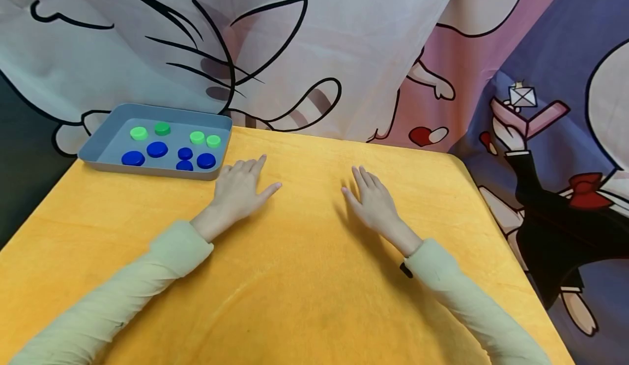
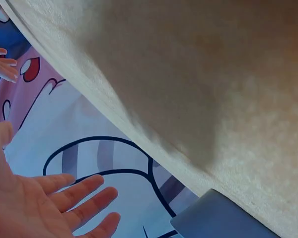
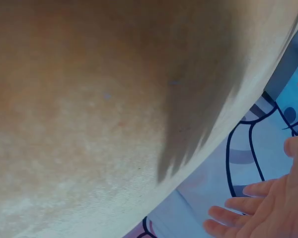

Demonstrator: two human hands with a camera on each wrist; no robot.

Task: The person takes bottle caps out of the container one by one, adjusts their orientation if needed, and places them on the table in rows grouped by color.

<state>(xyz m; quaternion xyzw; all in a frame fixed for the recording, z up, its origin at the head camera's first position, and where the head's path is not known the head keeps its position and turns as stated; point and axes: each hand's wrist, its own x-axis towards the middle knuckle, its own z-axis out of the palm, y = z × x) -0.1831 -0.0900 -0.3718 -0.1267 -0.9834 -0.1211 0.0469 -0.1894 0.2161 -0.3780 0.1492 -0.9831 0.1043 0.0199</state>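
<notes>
In the head view my left hand (image 1: pixel 239 187) is held out over the yellow table, fingers extended and thumb spread, just right of the tray's near right corner. Nothing is in it. My right hand (image 1: pixel 374 201) hovers farther right with straight fingers, also holding nothing, its shadow on the table. A grey-blue tray (image 1: pixel 103 160) at the back left holds several green discs (image 1: pixel 139 133) and several blue discs (image 1: pixel 133 158). The left wrist view shows the left hand (image 2: pixel 44 203) palm and spread fingers; the right wrist view shows the right hand (image 3: pixel 273 203) likewise.
The yellow table (image 1: pixel 295 299) reaches back to a patterned cloth (image 1: pixel 295 53) with cartoon drawings, which continues down the right side. A corner of the tray (image 2: pixel 218 218) appears in the left wrist view. A small black item (image 1: pixel 405 270) shows at the right sleeve's cuff.
</notes>
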